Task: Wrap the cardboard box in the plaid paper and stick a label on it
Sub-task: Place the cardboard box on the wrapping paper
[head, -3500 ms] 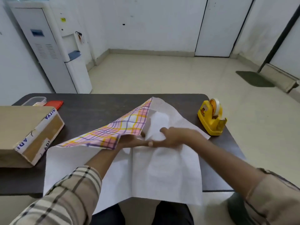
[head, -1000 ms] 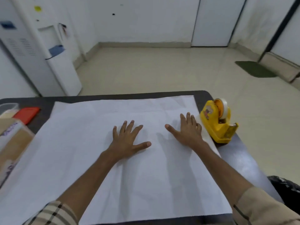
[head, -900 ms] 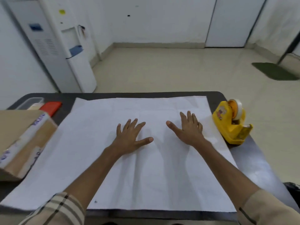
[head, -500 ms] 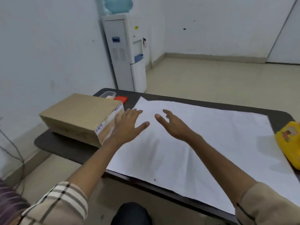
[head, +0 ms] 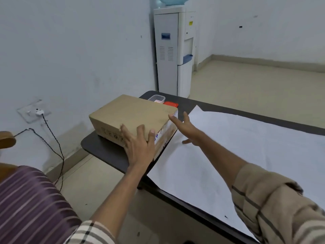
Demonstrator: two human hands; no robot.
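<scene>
The task looks to be at its start. The plaid paper (head: 237, 147) lies flat across the bench (head: 98, 147), covering most of it from the middle to the right end, with only its white face up, so no plaid shows. The cardboard box (head: 130, 117) sits on the left end of the bench, off the sheet, its right end face just beside the paper's left edge and perhaps touching it. Nothing is wrapped, no fold is made, and no label or tape is in view. By my reading the step in hand is fetching the box onto the sheet; centring it, folding, fastening and labelling all remain.

The left hand (head: 139, 145) has straight, spread fingers laid against the box's near corner. The right hand (head: 184, 127) is also spread, fingers reaching toward the box's far right corner and thumb low over the paper. Neither hand grips anything, and whether the right one touches the box I cannot tell.

As for writing, a white strip along the box's right end face carries blue letters, mostly hidden behind the left hand and not readable. Small printed handling symbols sit on the near long side. A clear tub (head: 156, 98) and a red lid (head: 171, 104) lie at the far left corner of the bench, behind the box
</scene>
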